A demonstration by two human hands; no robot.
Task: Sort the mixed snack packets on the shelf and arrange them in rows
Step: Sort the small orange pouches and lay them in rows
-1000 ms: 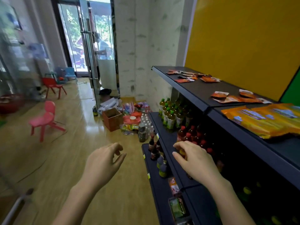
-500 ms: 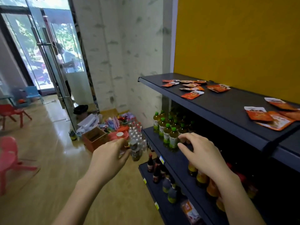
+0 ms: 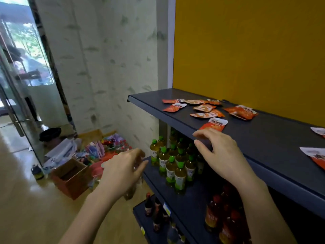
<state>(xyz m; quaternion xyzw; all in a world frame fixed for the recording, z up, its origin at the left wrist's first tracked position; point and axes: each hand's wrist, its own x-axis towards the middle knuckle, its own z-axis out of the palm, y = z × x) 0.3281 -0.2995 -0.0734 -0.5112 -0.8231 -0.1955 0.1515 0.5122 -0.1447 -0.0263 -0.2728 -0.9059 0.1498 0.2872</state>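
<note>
Head view: right hand [image 3: 223,155] fingers [image 3: 205,135] spread and relaxed, holding nothing, at the front edge of the top shelf [image 3: 263,147]. Nearest snack packet [image 3: 213,125] lies just beyond them; other snack packets [image 3: 202,109] lie scattered farther back. Empty left hand [image 3: 123,168], loosely curled, sits well left of those fingers.

Legible text: none. Printing on the snack packets [image 3: 213,124] and on the bottle labels [image 3: 179,180] is too blurred to read.
</note>
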